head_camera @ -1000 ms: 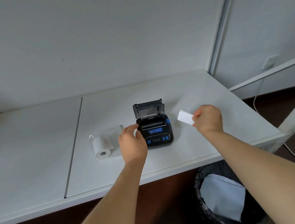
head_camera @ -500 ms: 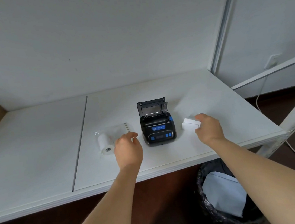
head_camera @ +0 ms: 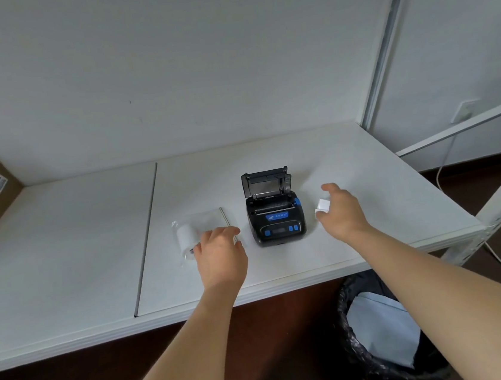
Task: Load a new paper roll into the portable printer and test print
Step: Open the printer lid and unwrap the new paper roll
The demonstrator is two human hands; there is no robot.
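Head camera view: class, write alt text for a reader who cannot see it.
A black portable printer sits lid-open on a white table between two bare hands. The left hand reaches beside a bagged paper roll; the right hand, fingers relaxed, hovers by a small white paper piece.

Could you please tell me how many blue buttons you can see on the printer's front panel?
3: one left of the small display, two side by side right of it. None appear hidden on the printer.

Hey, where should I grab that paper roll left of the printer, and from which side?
Pinch the paper roll across its curved sides from above. It lies on its side, core end toward you, partly in a clear wrapper, with the left hand just right of it.
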